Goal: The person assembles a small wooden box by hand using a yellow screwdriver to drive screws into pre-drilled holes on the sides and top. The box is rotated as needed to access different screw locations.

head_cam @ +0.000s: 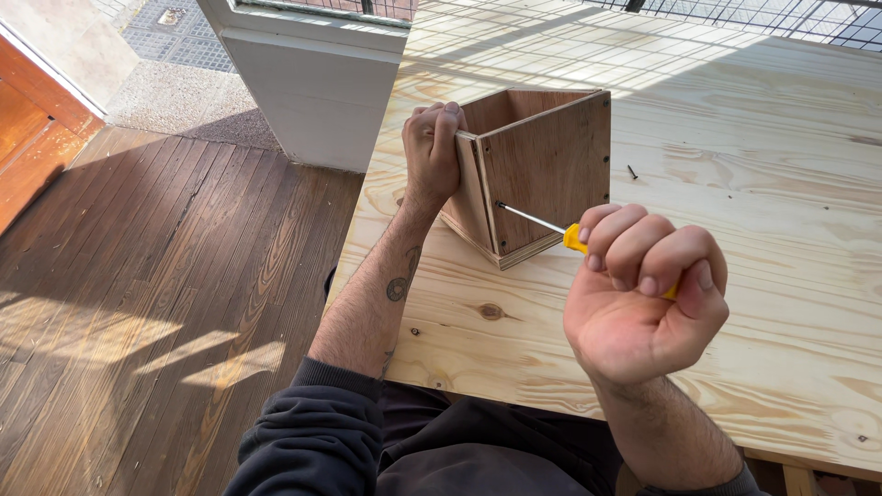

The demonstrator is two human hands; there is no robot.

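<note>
One open-topped box of reddish-brown plywood panels (542,170) stands on one pale pine tabletop (753,211); one screwdriver with a yellow handle and thin steel shaft (544,225) is in view; two bare hands show, one left hand (434,147) and one right hand (643,289); one loose dark screw (632,172) lies plainly on the boards, with perhaps two or three smaller dark specks near it, too small to identify; one white square post (317,92) rises from one dark plank floor (156,294).
</note>
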